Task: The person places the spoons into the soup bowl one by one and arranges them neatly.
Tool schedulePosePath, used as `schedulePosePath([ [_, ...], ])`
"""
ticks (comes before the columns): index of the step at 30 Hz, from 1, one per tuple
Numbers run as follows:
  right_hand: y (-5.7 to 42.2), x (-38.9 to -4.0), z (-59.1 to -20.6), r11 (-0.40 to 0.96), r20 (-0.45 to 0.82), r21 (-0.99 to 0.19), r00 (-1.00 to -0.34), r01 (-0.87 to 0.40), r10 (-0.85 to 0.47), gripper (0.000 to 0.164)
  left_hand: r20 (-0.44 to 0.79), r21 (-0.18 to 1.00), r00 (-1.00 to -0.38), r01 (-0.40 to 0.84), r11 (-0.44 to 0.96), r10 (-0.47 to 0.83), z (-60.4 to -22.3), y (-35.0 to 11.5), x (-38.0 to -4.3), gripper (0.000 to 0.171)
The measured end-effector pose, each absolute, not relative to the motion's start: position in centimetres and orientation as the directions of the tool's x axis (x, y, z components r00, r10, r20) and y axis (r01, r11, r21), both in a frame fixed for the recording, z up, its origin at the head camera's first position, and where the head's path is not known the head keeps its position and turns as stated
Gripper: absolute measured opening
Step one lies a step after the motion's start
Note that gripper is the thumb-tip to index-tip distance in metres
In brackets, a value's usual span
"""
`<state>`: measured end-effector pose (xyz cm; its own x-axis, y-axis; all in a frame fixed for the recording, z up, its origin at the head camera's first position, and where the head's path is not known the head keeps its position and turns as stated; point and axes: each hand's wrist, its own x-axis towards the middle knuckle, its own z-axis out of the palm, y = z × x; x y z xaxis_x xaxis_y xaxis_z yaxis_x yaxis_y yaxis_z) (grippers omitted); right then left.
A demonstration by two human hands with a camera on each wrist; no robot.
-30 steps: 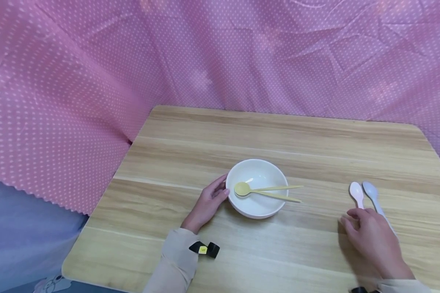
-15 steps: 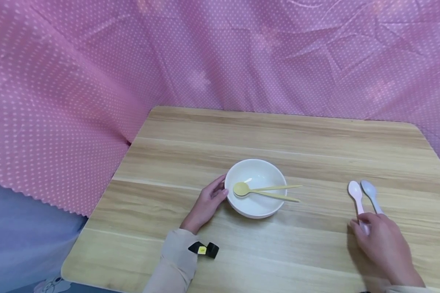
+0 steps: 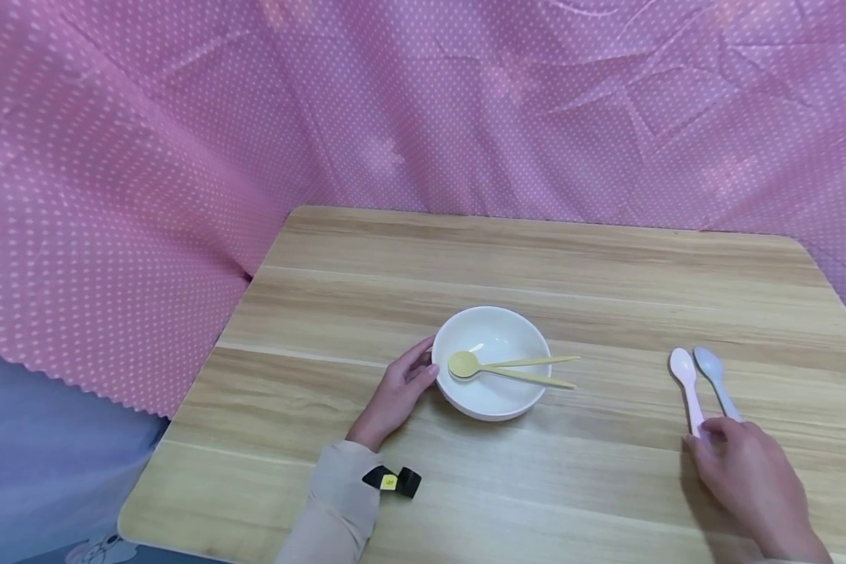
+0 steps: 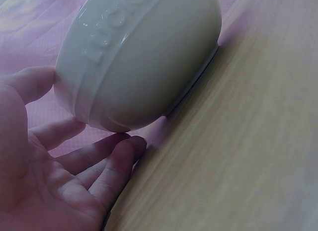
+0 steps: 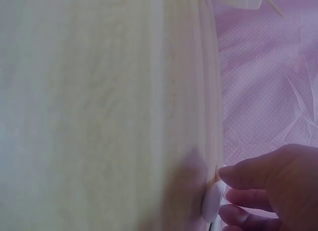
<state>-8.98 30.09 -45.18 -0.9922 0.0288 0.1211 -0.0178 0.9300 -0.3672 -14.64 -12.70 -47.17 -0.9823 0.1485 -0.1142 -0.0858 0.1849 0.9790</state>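
A white bowl stands on the table, with two slim yellow utensils laid across it. One is plainly a spoon; the other's far end is hidden. My left hand touches the bowl's left side, its thumb near the rim and loosely bent fingers along the wall; raised letters show there in the left wrist view. Farther right lie a pink spoon and a light blue spoon. My right hand reaches around the pink spoon's handle, thumb and fingers slightly apart. It covers the lower part of both handles.
The wood-patterned table has rounded corners. A pink dotted cloth hangs behind it and at the left. Blue fabric lies below the cloth at the lower left.
My right hand has moved right and slightly down, to the handle end of the pink spoon. Both spoons stay in place on the table. The left hand and bowl are nearly still.
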Motion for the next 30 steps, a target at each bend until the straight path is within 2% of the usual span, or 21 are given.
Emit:
schedulePosePath([
  [14,30.5,-9.3,-45.4,0.933,-0.004,-0.350,-0.997,0.079,0.083,0.032,-0.099,0.981,-0.984,-0.071,0.183,0.150,-47.3,-12.8,-14.7,0.050],
  [21,30.6,-9.6,-45.2,0.933,-0.047,-0.341,-0.994,0.111,0.101,0.035,-0.153,0.973,-0.974,-0.120,0.197,0.165,-43.9,-12.3,-13.8,0.050],
  [30,30.6,-10.0,-45.0,0.937,-0.122,-0.311,-0.984,0.159,0.126,0.040,-0.151,0.974,-0.974,-0.116,0.195,0.170,-43.9,-12.4,-13.8,0.050],
])
